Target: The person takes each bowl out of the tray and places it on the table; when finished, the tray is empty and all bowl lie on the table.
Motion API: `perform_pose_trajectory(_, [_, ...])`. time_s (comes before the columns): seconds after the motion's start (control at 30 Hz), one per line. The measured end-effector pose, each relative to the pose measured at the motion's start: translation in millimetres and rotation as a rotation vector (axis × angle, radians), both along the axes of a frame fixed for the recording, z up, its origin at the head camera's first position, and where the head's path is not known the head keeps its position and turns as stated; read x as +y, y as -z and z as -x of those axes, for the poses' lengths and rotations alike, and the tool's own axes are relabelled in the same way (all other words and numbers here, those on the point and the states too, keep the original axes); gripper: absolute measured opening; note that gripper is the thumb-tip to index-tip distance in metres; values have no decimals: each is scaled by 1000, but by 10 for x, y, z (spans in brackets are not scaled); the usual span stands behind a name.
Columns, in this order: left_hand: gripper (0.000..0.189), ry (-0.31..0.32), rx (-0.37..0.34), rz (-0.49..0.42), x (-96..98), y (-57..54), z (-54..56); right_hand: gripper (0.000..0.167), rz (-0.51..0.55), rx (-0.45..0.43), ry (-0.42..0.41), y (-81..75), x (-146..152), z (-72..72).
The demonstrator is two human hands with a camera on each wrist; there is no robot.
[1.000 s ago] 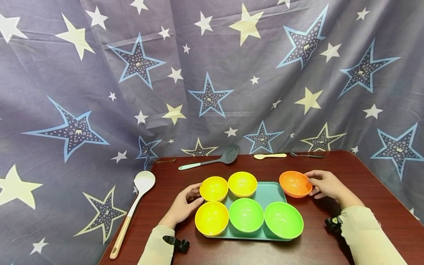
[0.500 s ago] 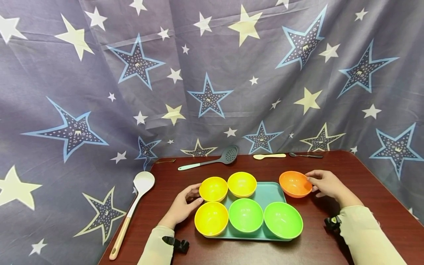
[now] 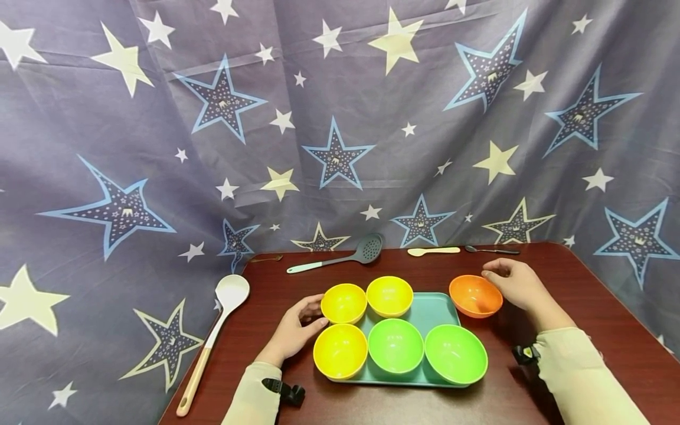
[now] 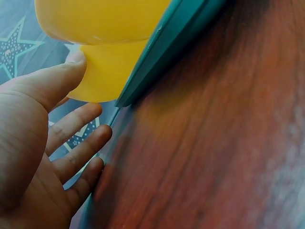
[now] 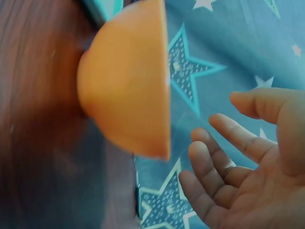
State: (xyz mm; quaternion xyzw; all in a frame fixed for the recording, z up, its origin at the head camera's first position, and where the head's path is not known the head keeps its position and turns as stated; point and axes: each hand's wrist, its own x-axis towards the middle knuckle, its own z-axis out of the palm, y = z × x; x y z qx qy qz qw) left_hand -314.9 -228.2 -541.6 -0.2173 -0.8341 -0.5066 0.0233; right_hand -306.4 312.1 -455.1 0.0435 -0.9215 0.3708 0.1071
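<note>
In the head view my left hand (image 3: 295, 332) is at the left side of the rear-left yellow bowl (image 3: 343, 303). Its thumb touches or nearly touches the bowl in the left wrist view, the other fingers (image 4: 78, 150) loosely extended. My right hand (image 3: 523, 290) hovers just right of and above an orange bowl (image 3: 475, 296), which stands upright on the table beside the tray. The right wrist view shows a gap between those relaxed fingers and the orange bowl (image 5: 128, 81). On the teal tray (image 3: 432, 308) also sit two more yellow bowls (image 3: 390, 296) and two green bowls (image 3: 455, 354).
A long white ladle (image 3: 215, 330) lies at the table's left edge. Along the back are a grey slotted skimmer (image 3: 366, 249), a cream spoon (image 3: 432, 251), a dark spoon (image 3: 491, 250) and a small thin item (image 3: 267, 258). A star-printed cloth (image 3: 340, 88) hangs behind the table (image 3: 382, 407).
My right hand has come off the orange bowl's rim and risen slightly up and to the left. The bowl stays in place. My left hand has not visibly moved.
</note>
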Motion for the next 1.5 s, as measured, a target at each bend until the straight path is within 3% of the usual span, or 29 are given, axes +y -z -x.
perform_pose_trajectory(0.23, [54, 3, -4, -2, 15, -12, -1, 30, 17, 27, -57, -138, -233, 0])
perform_pose_trajectory(0.53, [54, 5, -3, -3, 5, -10, -9, 29, 34, 15, -134, -260, -538, 110])
perform_pose_trajectory(1.03, [55, -5, -19, -3, 0, -4, -3, 33, 60, -28, -229, -268, -977, 214])
perform_pose_trajectory(1.5, [54, 3, -17, -9, -4, 13, 11, 31, 38, -127, -245, -172, -1302, 356])
